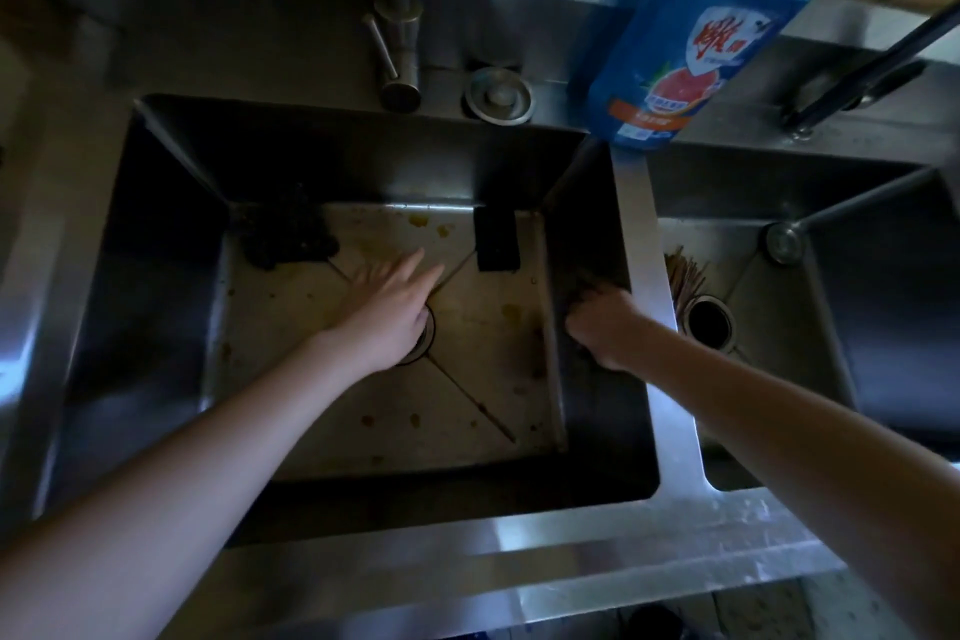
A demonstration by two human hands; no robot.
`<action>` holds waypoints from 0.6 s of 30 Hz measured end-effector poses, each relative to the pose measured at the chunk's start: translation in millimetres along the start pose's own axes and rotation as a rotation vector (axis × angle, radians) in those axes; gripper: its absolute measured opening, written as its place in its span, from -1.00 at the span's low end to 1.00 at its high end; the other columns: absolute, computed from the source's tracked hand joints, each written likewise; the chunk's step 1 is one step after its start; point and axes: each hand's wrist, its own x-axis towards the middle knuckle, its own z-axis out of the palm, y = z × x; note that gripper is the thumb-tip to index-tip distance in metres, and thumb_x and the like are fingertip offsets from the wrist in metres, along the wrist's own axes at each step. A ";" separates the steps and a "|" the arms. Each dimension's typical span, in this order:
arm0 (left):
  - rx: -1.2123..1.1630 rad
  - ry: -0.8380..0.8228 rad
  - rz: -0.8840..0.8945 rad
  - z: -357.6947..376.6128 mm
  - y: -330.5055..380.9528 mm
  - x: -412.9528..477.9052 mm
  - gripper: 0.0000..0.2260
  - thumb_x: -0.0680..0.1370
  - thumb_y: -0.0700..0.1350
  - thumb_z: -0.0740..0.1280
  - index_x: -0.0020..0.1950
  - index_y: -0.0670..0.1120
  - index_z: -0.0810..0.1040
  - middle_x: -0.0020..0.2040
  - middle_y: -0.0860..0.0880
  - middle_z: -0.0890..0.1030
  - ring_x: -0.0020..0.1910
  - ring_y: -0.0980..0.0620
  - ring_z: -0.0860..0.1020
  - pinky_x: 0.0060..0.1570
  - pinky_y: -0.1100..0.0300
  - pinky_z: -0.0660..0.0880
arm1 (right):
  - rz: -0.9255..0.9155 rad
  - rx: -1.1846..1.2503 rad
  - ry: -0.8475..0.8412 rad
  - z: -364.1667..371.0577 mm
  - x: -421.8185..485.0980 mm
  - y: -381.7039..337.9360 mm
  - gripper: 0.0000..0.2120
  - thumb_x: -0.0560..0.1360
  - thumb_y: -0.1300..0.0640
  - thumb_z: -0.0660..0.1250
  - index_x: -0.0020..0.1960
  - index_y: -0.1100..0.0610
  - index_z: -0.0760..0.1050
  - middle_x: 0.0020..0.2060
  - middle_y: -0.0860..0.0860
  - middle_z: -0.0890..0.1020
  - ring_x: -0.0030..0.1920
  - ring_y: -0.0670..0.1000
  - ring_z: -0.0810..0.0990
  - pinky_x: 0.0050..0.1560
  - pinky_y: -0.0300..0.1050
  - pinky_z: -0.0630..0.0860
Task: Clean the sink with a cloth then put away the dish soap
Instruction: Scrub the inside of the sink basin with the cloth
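Two bare hands are reaching down into the left basin of a steel double sink [638, 224]. The left hand [387, 307] is lying wide and flat, fingers straight and pointing toward the far wall, its heel covering part of the drain [425, 334] in the basin floor. The right hand [605, 325] is pressing against the basin's right wall with its fingers curled tight round a dark cloth [592, 285], which is blurred and mostly hidden by the fist. Brownish spots are dotting the floor around both hands.

A blue soap [696, 31] bottle is standing on the rear rim, at the far end of the divider between the basins, well apart from either hand. A black block [497, 240] is leaning against the far wall, just beyond the left fingertips, and a dark clump [288, 235] is sitting in the far left corner. A faucet [400, 21] is rising from the rear rim, with a round cap [498, 95] just beside it. In the right basin [883, 307] a bundle of chopsticks [684, 276] is lying next to its drain hole.
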 end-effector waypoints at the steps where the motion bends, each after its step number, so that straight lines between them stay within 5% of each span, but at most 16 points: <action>1: 0.004 -0.006 0.003 1.6 1.3 -0.6 -0.51 0.62 -0.08 0.12 0.53 0.02 0.05 0.55 -0.04 0.01 0.50 -0.10 0.03 0.43 -0.07 0.01 | 0.017 -0.033 0.054 -5.5 4.3 8.2 -0.66 0.47 0.08 0.34 0.22 0.15 0.52 0.20 0.13 0.57 0.25 0.17 0.49 0.40 0.14 0.28; 5: 0.013 0.040 0.020 6.3 2.5 -1.6 -0.56 0.61 -0.10 0.14 0.49 -0.01 0.15 0.48 -0.09 0.19 0.46 -0.12 0.14 0.40 -0.06 0.09 | 0.120 -0.186 0.227 -35.1 18.1 46.7 -0.47 0.45 -0.09 0.34 0.33 0.15 0.44 0.34 0.13 0.45 0.39 0.19 0.33 0.51 0.17 0.03; 12: 0.038 0.022 -0.041 10.4 -6.5 -2.0 -0.55 0.59 -0.10 0.17 0.47 -0.01 0.17 0.49 -0.06 0.18 0.47 -0.08 0.14 0.38 -0.05 0.14 | 0.204 -0.134 0.221 -60.8 35.0 69.4 -0.56 0.46 -0.09 0.33 0.25 0.12 0.47 0.22 0.11 0.51 0.25 0.16 0.45 0.34 0.10 0.32; 18: -0.003 0.024 -0.037 8.8 -6.2 -11.0 -0.54 0.59 -0.11 0.18 0.48 -0.03 0.18 0.50 -0.09 0.16 0.48 -0.09 0.11 0.42 -0.07 0.08 | 0.105 -0.273 0.114 -20.7 22.4 24.3 -0.52 0.49 -0.02 0.26 0.33 0.19 0.42 0.25 0.16 0.51 0.30 0.21 0.41 0.44 0.18 0.17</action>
